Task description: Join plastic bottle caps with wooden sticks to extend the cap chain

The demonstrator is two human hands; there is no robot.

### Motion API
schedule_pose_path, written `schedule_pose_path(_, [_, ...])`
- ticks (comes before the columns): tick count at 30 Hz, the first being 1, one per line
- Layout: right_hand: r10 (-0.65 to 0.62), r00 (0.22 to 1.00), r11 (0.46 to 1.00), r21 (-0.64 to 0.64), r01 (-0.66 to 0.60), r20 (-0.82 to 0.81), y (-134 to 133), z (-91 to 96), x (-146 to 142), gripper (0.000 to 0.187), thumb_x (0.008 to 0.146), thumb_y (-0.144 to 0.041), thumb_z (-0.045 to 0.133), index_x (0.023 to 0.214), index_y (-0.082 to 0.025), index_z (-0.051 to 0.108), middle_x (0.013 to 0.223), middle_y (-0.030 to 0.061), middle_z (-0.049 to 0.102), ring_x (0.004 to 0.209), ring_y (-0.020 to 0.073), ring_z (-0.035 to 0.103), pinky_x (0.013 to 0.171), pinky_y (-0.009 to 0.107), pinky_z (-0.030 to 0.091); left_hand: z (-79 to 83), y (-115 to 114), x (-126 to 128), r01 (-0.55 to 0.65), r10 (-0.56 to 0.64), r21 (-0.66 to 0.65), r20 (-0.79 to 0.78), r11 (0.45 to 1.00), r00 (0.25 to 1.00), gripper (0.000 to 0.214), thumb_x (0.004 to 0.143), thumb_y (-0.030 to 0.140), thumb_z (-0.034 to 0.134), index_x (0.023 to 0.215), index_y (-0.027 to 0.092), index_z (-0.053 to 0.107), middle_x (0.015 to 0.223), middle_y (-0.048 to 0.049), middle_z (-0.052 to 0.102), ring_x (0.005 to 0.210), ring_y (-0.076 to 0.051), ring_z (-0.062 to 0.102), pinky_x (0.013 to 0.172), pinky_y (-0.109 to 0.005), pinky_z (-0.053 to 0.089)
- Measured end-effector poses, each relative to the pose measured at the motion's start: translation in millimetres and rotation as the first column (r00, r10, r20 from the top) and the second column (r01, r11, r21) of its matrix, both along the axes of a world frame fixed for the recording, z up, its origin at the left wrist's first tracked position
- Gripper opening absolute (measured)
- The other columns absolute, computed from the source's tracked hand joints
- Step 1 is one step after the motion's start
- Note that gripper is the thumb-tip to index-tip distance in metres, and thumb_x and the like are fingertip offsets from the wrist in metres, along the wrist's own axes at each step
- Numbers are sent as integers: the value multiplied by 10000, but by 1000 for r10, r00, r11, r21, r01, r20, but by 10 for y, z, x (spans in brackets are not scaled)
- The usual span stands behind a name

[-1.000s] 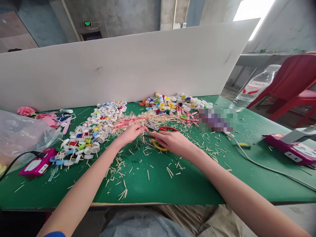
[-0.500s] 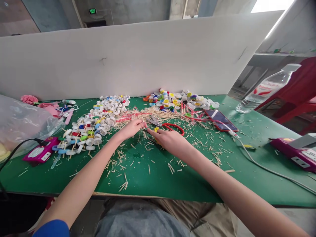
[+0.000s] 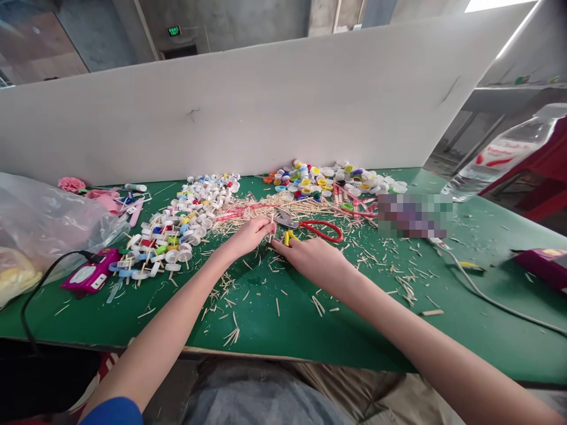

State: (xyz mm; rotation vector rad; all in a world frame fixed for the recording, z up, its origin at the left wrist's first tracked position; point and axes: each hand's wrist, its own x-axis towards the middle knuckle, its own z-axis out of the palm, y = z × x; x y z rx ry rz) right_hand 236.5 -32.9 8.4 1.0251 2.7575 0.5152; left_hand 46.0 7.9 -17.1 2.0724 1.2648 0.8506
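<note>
1. Starting at the tabletop's (image 3: 354,339) near edge: just loose wood slivers (image 3: 233,336) scattered around the middle stretch.
2. Further in, about halfway between the left and right edges, the right hand (image 3: 315,257) is palm down, fingers closed over a yellow-handled tool (image 3: 290,237). Most of that tool is hidden, so no clue what its working end looks like.
3. Left hand (image 3: 252,234) is right beside it, thumb and fingertips pinched together on a thin wooden stick (image 3: 271,226) held roughly upright, above the tabletop.
4. My read on the step: working the tool against that stick, probably trimming it. Next move imo calls for a firm left pinch and the tool's end kept clear of the fingertips.
5. Just past the hands: red-handled scissors (image 3: 322,229), lying loose, then a heap of pale sticks (image 3: 292,205).
6. Bottle caps toward the far edge: one pile (image 3: 206,203) stretching toward the left edge, another (image 3: 326,172) right of middle.
</note>
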Motion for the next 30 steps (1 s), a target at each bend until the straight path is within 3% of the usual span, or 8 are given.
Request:
schedule_pose_path(7, [9, 988, 999, 53, -1, -152, 51, -130, 130, 467, 962, -232, 307, 1428, -238, 346, 894, 76, 658, 587, 126, 579, 466, 262, 222, -14, 29, -67, -49, 49, -4, -26, 999, 998, 342, 906, 436, 400, 789, 186, 603, 816, -37, 600, 796, -185, 530, 731, -280, 383])
schedule_pose_path(13, [-3, 987, 996, 89, 17, -160, 75, -164, 154, 486, 961, -241, 314, 1447, -254, 324, 906, 64, 650, 581, 129, 552, 454, 286, 168, -51, 68, -125, -87, 90, 58, -57, 995, 994, 373, 882, 461, 446, 647, 179, 511, 673, -8, 483, 652, -148, 443, 617, -270, 314])
schedule_pose_path(22, [-230, 969, 972, 28, 233, -91, 79, -54, 164, 562, 892, -161, 393, 1444, -239, 320, 932, 92, 644, 591, 143, 566, 443, 270, 188, 0, 50, -194, -230, 233, 125, -16, 965, 972, 401, 888, 489, 424, 621, 190, 411, 666, -6, 455, 608, -136, 397, 597, -269, 279])
schedule_pose_path(26, [-171, 966, 982, 52, 184, -197, 56, -116, 165, 434, 969, -282, 288, 1389, -241, 393, 911, 94, 646, 620, 138, 566, 467, 269, 185, -18, 62, -192, -218, 221, 128, -8, 968, 975, 398, 888, 486, 426, 623, 189, 437, 661, -6, 448, 611, -139, 401, 600, -271, 284])
schedule_pose_path(30, [-85, 970, 994, 44, 98, -229, 13, -169, 133, 455, 968, -483, 272, 1330, -270, 446, 986, 82, 639, 722, 166, 596, 475, 264, 170, 4, 54, -197, -243, 245, 142, 5, 959, 970, 380, 889, 469, 436, 643, 183, 486, 665, -7, 450, 603, -134, 392, 593, -270, 283])
